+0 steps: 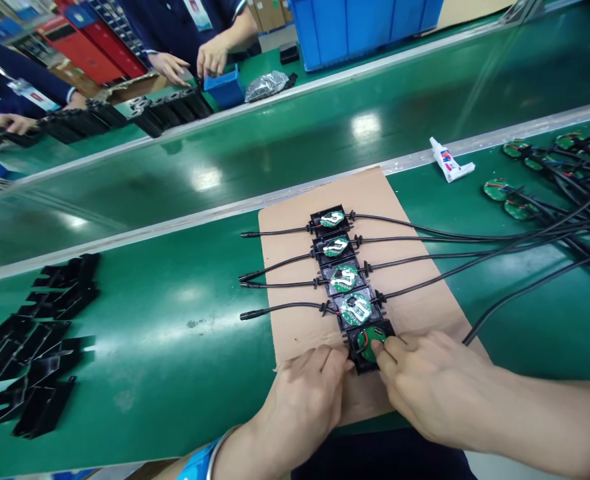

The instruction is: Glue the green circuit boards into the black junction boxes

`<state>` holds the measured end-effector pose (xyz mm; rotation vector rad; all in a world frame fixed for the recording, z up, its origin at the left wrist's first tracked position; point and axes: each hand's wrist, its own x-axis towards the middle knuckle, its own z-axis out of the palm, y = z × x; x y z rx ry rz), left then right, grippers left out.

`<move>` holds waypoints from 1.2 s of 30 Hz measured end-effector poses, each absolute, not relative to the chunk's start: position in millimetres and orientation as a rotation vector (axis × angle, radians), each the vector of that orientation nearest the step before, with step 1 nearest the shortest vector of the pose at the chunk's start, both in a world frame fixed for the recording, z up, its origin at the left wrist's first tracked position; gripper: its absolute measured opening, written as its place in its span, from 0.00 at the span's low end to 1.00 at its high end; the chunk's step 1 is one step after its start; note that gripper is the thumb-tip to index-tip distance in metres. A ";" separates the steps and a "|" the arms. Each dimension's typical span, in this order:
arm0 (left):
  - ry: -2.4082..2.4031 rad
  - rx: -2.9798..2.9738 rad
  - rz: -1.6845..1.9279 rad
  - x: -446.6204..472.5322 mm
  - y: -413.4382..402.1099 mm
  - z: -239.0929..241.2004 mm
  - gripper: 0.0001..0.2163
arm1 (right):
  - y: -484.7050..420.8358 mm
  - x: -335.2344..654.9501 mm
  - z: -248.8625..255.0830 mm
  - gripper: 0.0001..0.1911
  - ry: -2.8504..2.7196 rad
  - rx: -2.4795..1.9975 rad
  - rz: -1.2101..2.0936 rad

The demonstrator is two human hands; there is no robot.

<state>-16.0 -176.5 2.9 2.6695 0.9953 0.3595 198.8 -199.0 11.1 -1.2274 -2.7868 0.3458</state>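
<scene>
A black plastic housing (359, 365) with a round green circuit board (369, 341) in it lies nearest me, at the bottom of a row. At its left edge, my left hand (309, 390) is closed with fingers curled against it; any cable under them is hidden. My right hand (425, 380) is closed at the right side, a fingertip pressing the board's edge. From behind this hand runs a black cable (515, 297). Further up the row sit several similar housings, including one whose board (356, 309) carries white paste, with cables leaving both sides.
Cardboard (295, 333) lies under the row. Black plastic parts (39, 360) are piled left. A white tube (449, 161) and cabled green boards (519, 208) lie right. Across the bench, two people handle parts near a small blue bin (225, 88) and a large blue crate (365, 30).
</scene>
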 end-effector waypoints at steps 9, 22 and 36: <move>0.963 3.117 -0.277 9.6 -175.6 13.2 0.07 | -194.8 198.3 12.6 0.07 -2.729 -1.247 0.472; 0.631 2.842 0.399 1.7 -176.7 6.9 0.13 | -194.7 221.4 33.3 0.13 -2.426 -1.564 1.082; 0.560 2.760 0.274 -0.3 -166.2 -4.2 0.14 | -205.1 229.1 1.0 0.09 -2.355 -1.463 0.525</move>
